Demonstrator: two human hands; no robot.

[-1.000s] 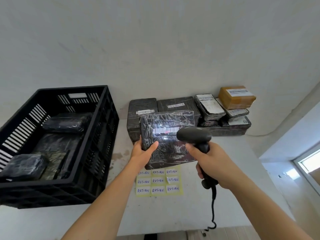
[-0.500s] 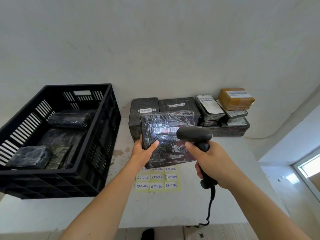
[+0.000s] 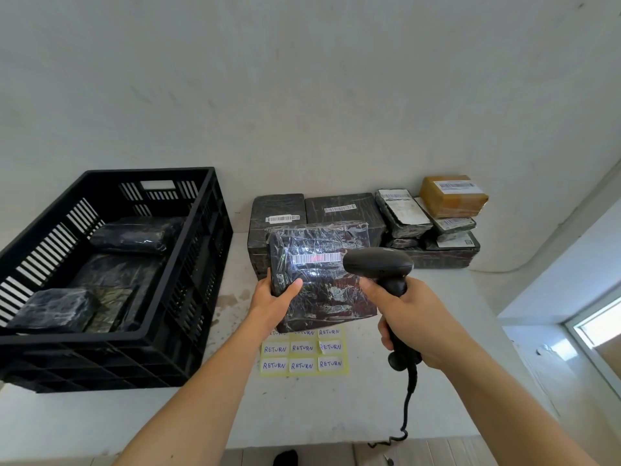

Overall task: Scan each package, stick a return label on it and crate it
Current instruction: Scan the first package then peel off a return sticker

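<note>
Scan light brightens on the barcode

The white barcode strip (image 3: 316, 258) on the black plastic-wrapped package (image 3: 322, 277), centre frame, now glares white with a stronger red scan mark than a second ago.

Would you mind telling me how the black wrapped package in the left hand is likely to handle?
The package is probably slippery, given its glossy wrap. It seems fairly stiff, holding flat though the left hand grips only one edge. Likely light: that one hand holds it up.

Place: I read a parcel-returns packing room | wrapped packages (image 3: 339, 210) far, black crate (image 3: 188, 264) left, RETURN label sheet (image 3: 304, 356) near
</note>
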